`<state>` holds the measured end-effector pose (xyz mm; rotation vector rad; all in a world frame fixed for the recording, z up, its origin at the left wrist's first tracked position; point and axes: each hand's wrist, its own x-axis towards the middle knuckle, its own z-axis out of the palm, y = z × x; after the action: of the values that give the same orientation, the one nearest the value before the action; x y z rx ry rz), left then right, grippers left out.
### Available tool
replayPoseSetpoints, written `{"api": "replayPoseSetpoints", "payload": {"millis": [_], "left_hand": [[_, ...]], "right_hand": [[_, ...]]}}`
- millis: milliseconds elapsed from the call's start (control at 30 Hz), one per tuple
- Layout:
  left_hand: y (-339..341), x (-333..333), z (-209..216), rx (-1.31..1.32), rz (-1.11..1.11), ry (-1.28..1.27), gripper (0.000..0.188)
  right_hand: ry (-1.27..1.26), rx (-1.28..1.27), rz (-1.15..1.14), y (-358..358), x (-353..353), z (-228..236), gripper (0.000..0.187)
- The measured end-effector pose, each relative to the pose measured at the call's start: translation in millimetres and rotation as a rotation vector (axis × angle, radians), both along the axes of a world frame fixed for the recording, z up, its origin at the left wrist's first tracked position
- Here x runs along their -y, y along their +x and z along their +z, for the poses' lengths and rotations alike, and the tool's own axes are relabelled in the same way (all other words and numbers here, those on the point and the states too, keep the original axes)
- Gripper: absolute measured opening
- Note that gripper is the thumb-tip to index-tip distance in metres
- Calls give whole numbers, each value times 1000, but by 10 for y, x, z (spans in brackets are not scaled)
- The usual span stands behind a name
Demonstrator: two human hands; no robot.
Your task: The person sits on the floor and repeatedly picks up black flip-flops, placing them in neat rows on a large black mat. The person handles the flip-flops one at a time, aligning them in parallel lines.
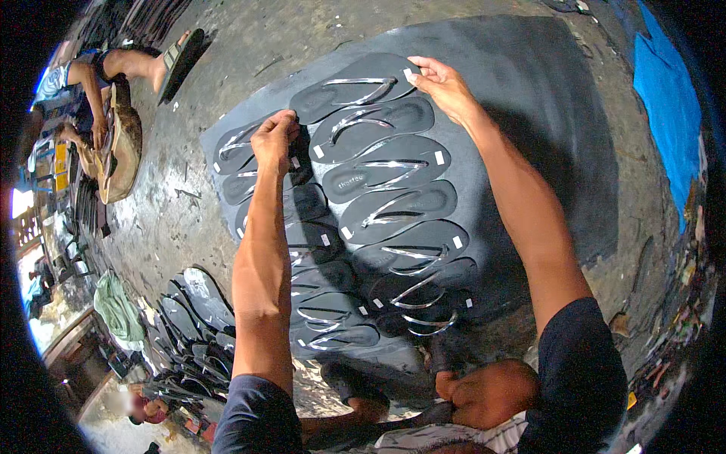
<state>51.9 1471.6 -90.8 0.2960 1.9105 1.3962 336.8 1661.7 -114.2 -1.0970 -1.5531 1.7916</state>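
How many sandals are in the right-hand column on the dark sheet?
7: the top sandal between left hand and right hand, then the second, third, fourth, fifth, sixth and seventh toward the person. Shadow may hide others.

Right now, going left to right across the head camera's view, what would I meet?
Green cloth, heap of dark soles, person's left hand, topmost black flip-flop, person's right hand, blue sheet.

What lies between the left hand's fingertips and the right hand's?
In the head view, the topmost dark flip-flop lies there, between the left hand and the right hand.
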Motion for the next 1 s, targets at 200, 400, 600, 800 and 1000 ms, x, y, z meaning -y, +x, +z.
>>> {"api": "replayPoseSetpoints", "payload": {"millis": [200,400,600,800,1000], "left_hand": [[158,-140,139,-571,-296,-293,24],[182,-165,-34,-1195,-649,-300,38],[-248,35,148,-1012,-885,-342,53],[422,1858,1123,-1076,-770,35,44],[221,5184,949,-571,-577,-612,53]], "right_hand": [[335,392,76,140,-152,-243,44],[1051,862,287,52,121,344,40],[664,1039,763,-622,233,991,51],[775,521,165,949,1438,400,39],[291,529,31,1899,2837,-3,39]]}}
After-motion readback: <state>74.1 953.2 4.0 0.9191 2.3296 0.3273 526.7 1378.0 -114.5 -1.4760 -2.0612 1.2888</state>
